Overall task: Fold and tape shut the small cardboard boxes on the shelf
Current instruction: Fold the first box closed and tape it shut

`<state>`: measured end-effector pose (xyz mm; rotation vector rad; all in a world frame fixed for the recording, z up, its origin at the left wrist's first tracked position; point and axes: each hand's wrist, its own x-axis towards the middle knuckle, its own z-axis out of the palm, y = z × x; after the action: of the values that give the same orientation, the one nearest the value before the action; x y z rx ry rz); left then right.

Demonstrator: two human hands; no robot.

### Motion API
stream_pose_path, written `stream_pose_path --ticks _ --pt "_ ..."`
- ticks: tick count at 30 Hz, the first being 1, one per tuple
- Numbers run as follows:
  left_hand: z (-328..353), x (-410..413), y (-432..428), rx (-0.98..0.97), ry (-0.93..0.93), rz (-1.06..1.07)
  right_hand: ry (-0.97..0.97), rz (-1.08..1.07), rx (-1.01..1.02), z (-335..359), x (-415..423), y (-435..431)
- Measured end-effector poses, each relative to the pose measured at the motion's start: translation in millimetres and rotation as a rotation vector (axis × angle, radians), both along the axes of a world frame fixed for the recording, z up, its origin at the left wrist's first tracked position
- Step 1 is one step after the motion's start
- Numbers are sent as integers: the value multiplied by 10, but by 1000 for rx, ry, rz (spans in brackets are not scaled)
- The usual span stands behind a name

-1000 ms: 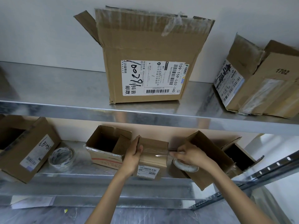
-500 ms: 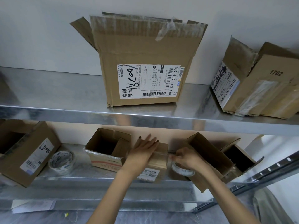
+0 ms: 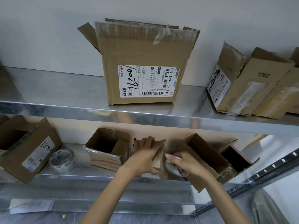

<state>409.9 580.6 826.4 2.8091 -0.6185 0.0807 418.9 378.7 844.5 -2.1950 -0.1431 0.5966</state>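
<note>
**Tape roll right beside the box**

Your left hand [image 3: 145,153] lies over the small brown cardboard box [image 3: 159,164]. Its fingers bend over the far edge and hold the box down. The box sits in the middle of the shiny metal lower shelf [image 3: 80,180]. An open cardboard box [image 3: 106,149] is at its nine o'clock, and a tilted open cardboard box [image 3: 203,159] is at its three o'clock.

Your right hand [image 3: 183,162] is wrapped around the round white roll of clear tape [image 3: 171,169]. The small box is at nine o'clock from that hand, just beside it.

I think the tape should go across the top from three o'clock to nine o'clock. So move the right hand. The picture is blurry, so I cannot tell if any tape is stuck on.
</note>
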Motion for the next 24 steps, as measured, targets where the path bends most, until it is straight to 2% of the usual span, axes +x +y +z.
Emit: stream_pose_path --ticks 2,4,6,7,10,13,15,17,20,22,24 --pt "12 -62 151 -218 3 14 -6 20 251 319 -131 -141" --pt "3 -165 223 -409 99 14 -40 163 329 633 -223 -262" --pt "-112 -270 189 -487 182 -24 -117 319 179 736 -208 -275" --pt "-220 -306 165 -521 191 -26 -173 332 88 723 -166 -250" --pt "-484 -346 173 -631 194 88 -365 272 -190 582 -9 -110" --pt "-580 -356 284 -666 209 132 -512 294 -435 533 13 96" --pt "-662 -405 379 -707 246 192 -620 320 -674 567 12 225" --pt "-746 -471 462 -740 310 254 -625 313 -814 542 32 268" --pt "-855 -501 550 -751 351 296 -558 302 -799 318 40 284" --pt "-872 -505 588 -746 368 312 -568 309 -713 153 37 287" --pt "-881 -512 615 -746 391 314 -481 308 -620 120 93 216"
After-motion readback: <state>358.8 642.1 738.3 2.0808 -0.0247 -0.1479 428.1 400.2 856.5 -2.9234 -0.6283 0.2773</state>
